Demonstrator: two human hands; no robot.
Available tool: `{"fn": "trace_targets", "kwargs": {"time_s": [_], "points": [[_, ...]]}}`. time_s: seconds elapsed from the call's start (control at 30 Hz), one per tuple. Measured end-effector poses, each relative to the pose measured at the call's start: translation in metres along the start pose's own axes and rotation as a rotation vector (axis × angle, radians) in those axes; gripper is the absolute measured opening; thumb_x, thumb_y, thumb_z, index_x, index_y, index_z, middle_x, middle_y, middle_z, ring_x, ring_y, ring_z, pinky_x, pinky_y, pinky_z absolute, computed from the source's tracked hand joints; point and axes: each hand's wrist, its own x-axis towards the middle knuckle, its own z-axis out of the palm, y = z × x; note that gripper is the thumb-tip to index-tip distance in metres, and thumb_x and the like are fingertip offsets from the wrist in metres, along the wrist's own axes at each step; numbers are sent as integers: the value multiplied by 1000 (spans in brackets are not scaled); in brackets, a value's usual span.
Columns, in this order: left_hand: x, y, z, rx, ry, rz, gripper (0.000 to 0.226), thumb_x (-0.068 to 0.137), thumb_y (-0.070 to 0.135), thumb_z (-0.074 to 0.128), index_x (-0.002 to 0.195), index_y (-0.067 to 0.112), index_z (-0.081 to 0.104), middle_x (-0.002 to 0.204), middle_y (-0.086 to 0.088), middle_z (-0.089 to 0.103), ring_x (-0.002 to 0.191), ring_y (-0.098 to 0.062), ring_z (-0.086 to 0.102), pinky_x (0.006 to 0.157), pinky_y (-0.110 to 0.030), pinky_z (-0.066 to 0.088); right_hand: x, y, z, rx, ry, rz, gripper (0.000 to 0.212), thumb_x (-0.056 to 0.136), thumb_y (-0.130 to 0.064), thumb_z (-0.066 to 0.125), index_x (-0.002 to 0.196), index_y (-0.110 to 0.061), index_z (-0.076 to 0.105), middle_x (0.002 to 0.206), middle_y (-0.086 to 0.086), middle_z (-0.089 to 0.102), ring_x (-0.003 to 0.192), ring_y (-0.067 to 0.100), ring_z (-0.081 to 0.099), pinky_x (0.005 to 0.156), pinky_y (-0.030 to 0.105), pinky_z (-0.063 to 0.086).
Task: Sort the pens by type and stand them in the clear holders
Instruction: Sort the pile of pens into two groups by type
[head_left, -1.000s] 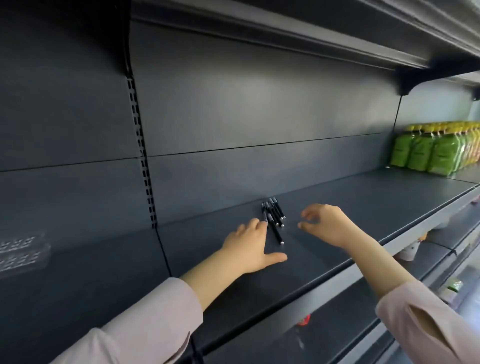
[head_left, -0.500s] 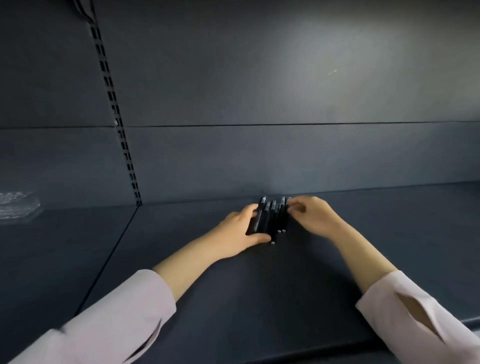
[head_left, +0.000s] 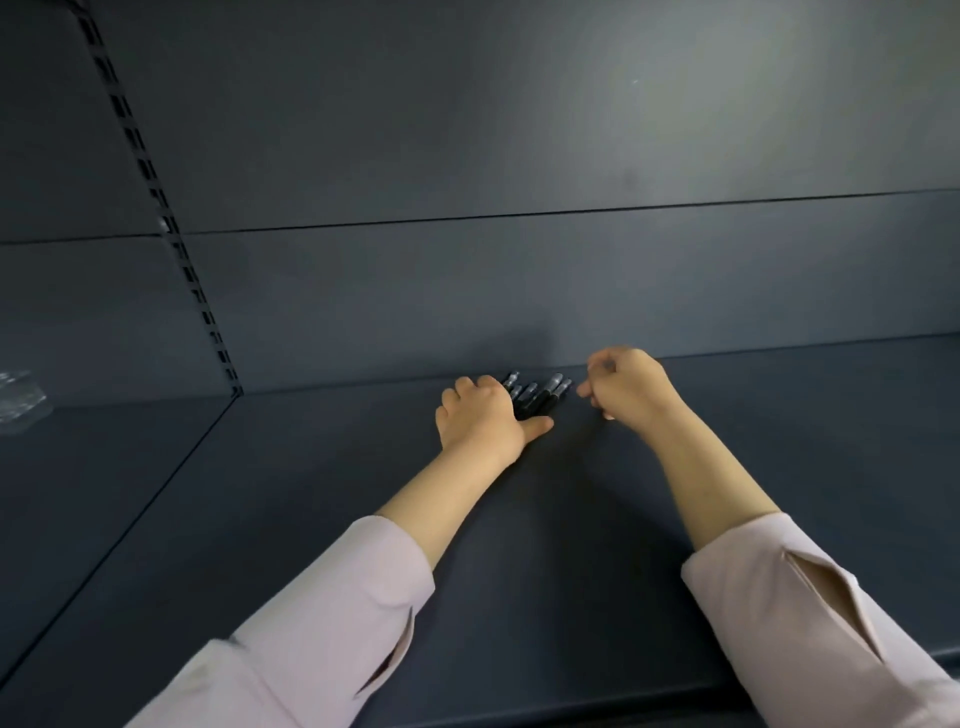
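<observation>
The left hand (head_left: 480, 418) curls its fingers over a bunch of black pens (head_left: 537, 397), thumb along their near ends; the right hand (head_left: 631, 389), fingers bent and blurred, sits just right of them, its grip unclear; the pens lie far back on the dark shelf (head_left: 519, 571); a clear plastic holder (head_left: 21, 400) stands well left.

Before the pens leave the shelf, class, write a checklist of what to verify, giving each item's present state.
1. Black pens bunched together on the dark metal shelf: ok.
2. Left hand grips the bunch, fingers curled over it: ok.
3. Right hand free, curled beside the pen tips, holding nothing: ok.
4. Clear plastic holder close by: not ok, it sits far to the left, cut off by the frame edge.
5. Pens all of one type: cannot tell, too small.
</observation>
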Motion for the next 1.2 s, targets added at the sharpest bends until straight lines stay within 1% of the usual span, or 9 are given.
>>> {"fn": "trace_targets", "kwargs": {"time_s": [0.2,0.37,0.5,0.6,0.67,0.73,0.8,1.07,1.2], "points": [[-1,2,0,-29,-62,49,51,92,50,59,118,7,53,119,-11,61,111,-32,56,86,-38,48,5,1,-3,69,48,-2,28,94,-21,46,112,-8,63,109,12,68,97,33,62,89,45,53],[-4,3,-1,-10,-31,68,43,97,43,55,119,6,52,117,-12,59,109,-31,56,79,-37,46,10,3,-4,87,67,-41,23,94,-20,45,103,-12,65,99,8,69,77,25,55,80,36,53],[-6,2,-6,-42,11,75,27,98,29,57,109,6,47,102,-8,56,85,-25,51,66,-33,38,10,4,-3,42,49,-67,19,95,-23,46,88,-15,61,83,3,61,77,23,51,75,29,45],[-7,-4,-13,-193,-69,42,25,97,28,59,102,8,45,91,-4,52,80,-22,53,64,-31,41,2,2,-3,1,-9,-57,22,97,-28,47,83,-17,60,72,-4,51,78,23,51,75,27,42],[-10,-12,-25,-511,-157,-46,24,95,26,63,104,6,53,94,-5,60,82,-21,58,68,-31,47,-8,-5,-2,23,-77,-51,26,97,-31,49,74,-19,55,73,-1,54,80,28,54,80,32,48],[-23,-23,-45,-998,-331,-210,18,91,19,69,99,5,63,91,-7,69,75,-17,63,63,-27,51,-24,-19,1,128,-157,-52,28,97,-34,52,83,-12,62,86,8,65,81,26,63,81,37,56],[-42,-42,-65,-1247,-454,-249,12,88,16,72,89,4,69,82,-5,74,60,-11,64,51,-21,51,-45,-38,7,299,-252,-77,27,96,-35,55,89,-11,67,86,5,70,69,12,64,66,26,58],[-113,-174,-145,-1296,-226,-236,18,90,20,69,97,4,74,86,-3,77,60,-5,65,54,-16,53,-121,-148,93,905,-576,50,8,89,-17,67,87,-9,67,75,1,69,62,8,62,60,19,53],[-155,-264,-185,-1349,-160,-288,21,92,19,67,103,2,71,95,-7,77,62,-6,68,52,-16,52,-167,-212,168,1055,-554,140,7,89,-17,67,87,-10,65,71,1,69,62,11,66,59,22,54]]}}
